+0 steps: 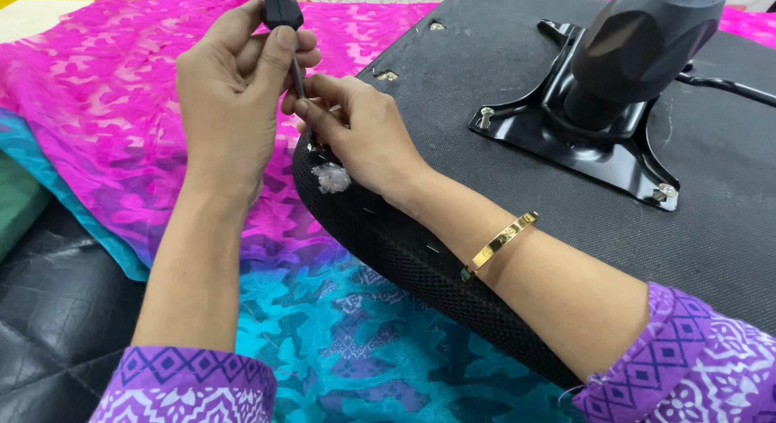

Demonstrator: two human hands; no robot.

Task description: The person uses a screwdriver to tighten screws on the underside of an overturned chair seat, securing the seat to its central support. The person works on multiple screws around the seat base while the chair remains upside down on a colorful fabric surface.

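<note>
A chair seat (pixel 517 196) lay upside down on a bright pink and turquoise cloth (pixel 121 124), its black fabric underside facing up so that the metal mounting plate (pixel 582 144) and its bolts could be reached; the cloth seemed to serve as padding beneath it. The person's left hand (pixel 230 99) was closed around the black handle of a screwdriver (pixel 281 10), held upright with the thumb pressed against the grip, its thin shaft running down toward the seat's near corner. The right hand (pixel 356 132) rested on that corner, fingers curled and pinched close about the lower shaft, apparently steadying the tip where it met the seat; the tip itself was hidden behind the fingers. A small crumpled scrap of clear plastic (pixel 331 179) sat on the seat's edge just under that hand. A gold bangle (pixel 501 241) circled the right forearm, and purple patterned sleeves covered both arms near the elbows.
</note>
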